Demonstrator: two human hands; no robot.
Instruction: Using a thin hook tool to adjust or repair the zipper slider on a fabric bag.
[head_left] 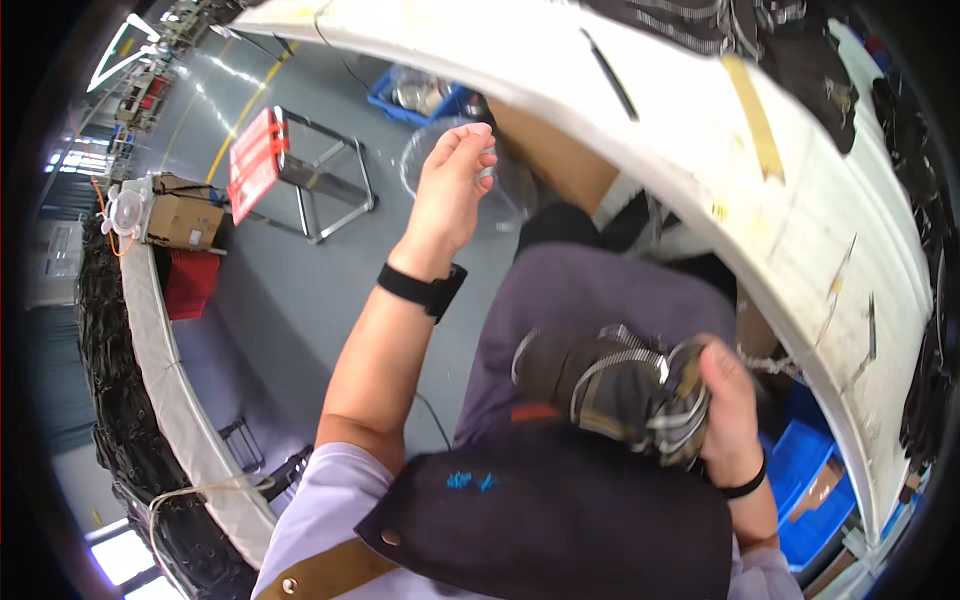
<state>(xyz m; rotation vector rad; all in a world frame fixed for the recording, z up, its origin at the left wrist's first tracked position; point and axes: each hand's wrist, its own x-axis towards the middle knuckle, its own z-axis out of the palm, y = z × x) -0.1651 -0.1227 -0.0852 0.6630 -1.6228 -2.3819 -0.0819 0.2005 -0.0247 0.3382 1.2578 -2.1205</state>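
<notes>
Two bare hands, head view: left hand [460, 180] raised, right hand [732, 405] at one bundle [612, 385] over the lap [580, 285].
Left fingers: curled together; whether they hold anything, cannot tell.
Right fingers: clamped on the bundle's right side.
Bundle: dark, crumpled, pale-edged, blurred.
Left background: one red-topped stool [257, 162], metal-legged.

The bundle [630, 390] in the right hand [732, 405] is rumpled cloth; left of the left hand [460, 180], the stool frame [304, 212] is shiny metal.
</notes>
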